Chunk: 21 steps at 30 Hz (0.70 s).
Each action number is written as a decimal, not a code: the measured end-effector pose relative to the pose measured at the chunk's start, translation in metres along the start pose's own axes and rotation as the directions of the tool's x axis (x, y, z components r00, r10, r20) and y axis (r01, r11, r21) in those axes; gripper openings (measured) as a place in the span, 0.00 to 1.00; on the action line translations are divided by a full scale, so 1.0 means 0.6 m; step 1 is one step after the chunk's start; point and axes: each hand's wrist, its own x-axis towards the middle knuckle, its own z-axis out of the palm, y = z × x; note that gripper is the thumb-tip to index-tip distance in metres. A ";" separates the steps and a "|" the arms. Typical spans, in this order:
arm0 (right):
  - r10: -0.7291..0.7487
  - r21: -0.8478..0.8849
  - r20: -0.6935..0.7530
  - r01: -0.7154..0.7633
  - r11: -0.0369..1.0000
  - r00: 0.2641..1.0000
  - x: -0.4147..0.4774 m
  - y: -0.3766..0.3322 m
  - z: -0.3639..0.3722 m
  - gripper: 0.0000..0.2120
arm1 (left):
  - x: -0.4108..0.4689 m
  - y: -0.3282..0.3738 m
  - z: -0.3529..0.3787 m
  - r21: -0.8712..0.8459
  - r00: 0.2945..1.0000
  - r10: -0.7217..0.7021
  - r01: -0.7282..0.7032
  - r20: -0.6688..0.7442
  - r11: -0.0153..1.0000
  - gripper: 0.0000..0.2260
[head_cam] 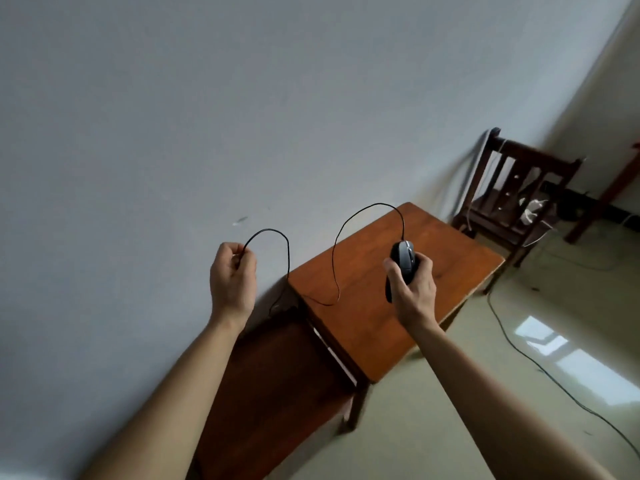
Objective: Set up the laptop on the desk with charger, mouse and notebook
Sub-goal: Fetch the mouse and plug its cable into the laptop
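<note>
My right hand grips a black and grey wired mouse above the wooden desk. The mouse's thin black cable arcs up from the mouse, drops to the desk top, then rises again to my left hand. That hand is closed on the cable's far end, held in front of the wall left of the desk. No laptop, charger or notebook is in view. The desk top carries only the cable loop.
A darker wooden piece stands against the wall just left of the desk. A wooden chair with white items on its seat stands behind the desk. A black cord trails over the pale tiled floor at right.
</note>
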 end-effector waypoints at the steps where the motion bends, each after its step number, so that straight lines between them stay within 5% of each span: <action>1: -0.006 0.015 -0.018 0.007 1.000 1.000 0.009 0.002 -0.028 0.27 | -0.007 0.014 0.022 -0.014 1.000 0.022 -0.022 0.006 1.000 0.04; 9: -0.012 -0.026 -0.162 0.007 1.000 0.987 0.061 0.097 -0.361 0.27 | -0.149 0.091 0.341 -0.138 0.973 0.066 -0.036 0.221 0.990 0.05; 15: 0.068 -0.083 -0.347 -0.103 0.991 0.936 0.083 0.184 -0.605 0.26 | -0.270 0.120 0.605 -0.181 0.825 0.131 -0.035 0.550 0.983 0.08; 21: 0.173 -0.047 -0.482 -0.222 0.974 0.859 0.149 0.273 -0.749 0.30 | -0.318 0.129 0.821 -0.132 0.713 0.087 0.008 0.696 0.991 0.09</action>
